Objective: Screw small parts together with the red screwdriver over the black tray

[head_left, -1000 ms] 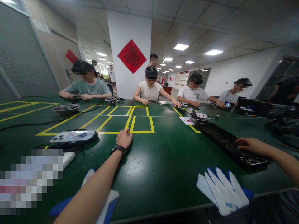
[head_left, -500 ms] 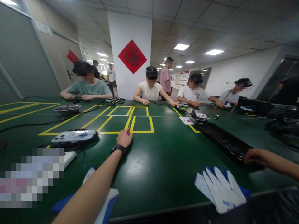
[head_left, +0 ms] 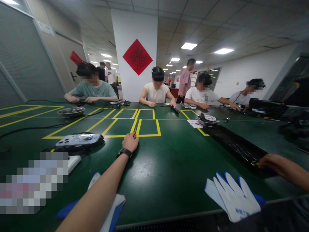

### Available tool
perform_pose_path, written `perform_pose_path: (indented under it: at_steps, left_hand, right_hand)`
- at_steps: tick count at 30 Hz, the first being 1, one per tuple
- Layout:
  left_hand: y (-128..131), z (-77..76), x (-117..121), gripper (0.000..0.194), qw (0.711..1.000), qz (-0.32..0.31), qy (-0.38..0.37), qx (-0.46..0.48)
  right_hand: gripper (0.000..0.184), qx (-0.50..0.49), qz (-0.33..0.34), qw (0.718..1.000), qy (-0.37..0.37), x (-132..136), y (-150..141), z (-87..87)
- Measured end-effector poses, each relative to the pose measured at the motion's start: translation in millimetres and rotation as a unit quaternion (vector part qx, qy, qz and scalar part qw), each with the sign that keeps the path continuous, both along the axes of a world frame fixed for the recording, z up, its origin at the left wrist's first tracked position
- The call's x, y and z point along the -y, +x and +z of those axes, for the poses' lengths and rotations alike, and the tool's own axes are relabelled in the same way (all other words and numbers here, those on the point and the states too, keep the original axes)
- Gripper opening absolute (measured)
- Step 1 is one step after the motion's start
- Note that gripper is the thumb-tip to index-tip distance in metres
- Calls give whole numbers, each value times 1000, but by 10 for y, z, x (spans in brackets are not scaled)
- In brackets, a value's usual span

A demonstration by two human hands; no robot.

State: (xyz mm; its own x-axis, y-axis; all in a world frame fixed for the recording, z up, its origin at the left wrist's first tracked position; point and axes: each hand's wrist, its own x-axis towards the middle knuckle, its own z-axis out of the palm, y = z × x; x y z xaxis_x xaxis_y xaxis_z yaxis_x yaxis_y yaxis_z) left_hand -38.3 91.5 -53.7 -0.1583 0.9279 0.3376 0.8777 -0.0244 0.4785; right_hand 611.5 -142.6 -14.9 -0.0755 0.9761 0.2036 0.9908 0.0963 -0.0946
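My left hand (head_left: 130, 142), with a dark band on the wrist, rests on the green table near the yellow tape lines. Its fingers are closed around a small tool (head_left: 135, 134) with a red part and a thin metal tip; most of it is hidden, so I cannot tell its kind. At the right, my right hand (head_left: 274, 163) is over the near end of a long black tray (head_left: 231, 145). Its fingertips pinch a small yellow thing (head_left: 259, 165), too small to name. Dark, shiny small items lie in the tray, not clear enough to identify.
White-and-blue gloves (head_left: 238, 196) lie at the near edge, others under my left forearm. A phone (head_left: 79, 140) and a metal bowl (head_left: 71, 111) stand left. A round metal container (head_left: 207, 120) sits at the tray's far end. Several people with headsets sit opposite.
The view has shifted slightly. Both my hands keep their grip in nearly the same place. Opposite, a co-worker's hand has drawn back with a dark tool; a person in pink has moved right.
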Motion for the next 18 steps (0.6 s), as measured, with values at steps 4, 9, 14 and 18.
perform_pose_path:
  at_steps: [4,9,14,18]
  left_hand:
    - [1,-8,-8,45,1000,4,0,-2]
    - [4,-27,-28,45,1000,5,2,-5]
    - [2,-21,-32,45,1000,3,-1,-10]
    - [-4,-13,-35,44,1000,-5,-7,-6]
  right_hand:
    - [18,-8,-25,998,54,18,101,-50]
    - [24,15,-61,996,56,-114,-128,216]
    - [28,137,-106,984,44,-498,-474,472]
    - [51,146,-179,968,98,-712,-370,459]
